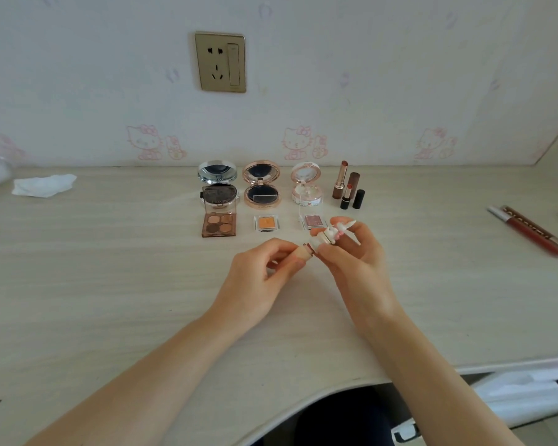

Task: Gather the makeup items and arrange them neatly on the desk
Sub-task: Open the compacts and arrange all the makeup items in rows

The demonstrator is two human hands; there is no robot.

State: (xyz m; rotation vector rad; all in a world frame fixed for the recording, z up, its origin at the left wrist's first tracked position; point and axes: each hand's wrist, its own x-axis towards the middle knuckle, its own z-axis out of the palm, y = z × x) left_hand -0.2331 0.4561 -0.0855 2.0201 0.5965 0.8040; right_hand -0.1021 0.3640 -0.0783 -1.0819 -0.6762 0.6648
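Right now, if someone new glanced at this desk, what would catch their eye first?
Probably the two hands at the centre: the left hand and right hand hold a small rabbit-topped lipstick between them above the desk. Behind stands a neat row of three open compacts, with small eyeshadow pans in front and upright lipsticks at its right.

Desk (110, 284) matt pale woodgrain; compacts (261, 185) glossy, mirrored.

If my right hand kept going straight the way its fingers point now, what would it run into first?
Probably the small pink eyeshadow pan, just past the right hand, which grips a white bunny-topped lipstick. Beyond it stands the open pink compact. Depth is hard to judge here.
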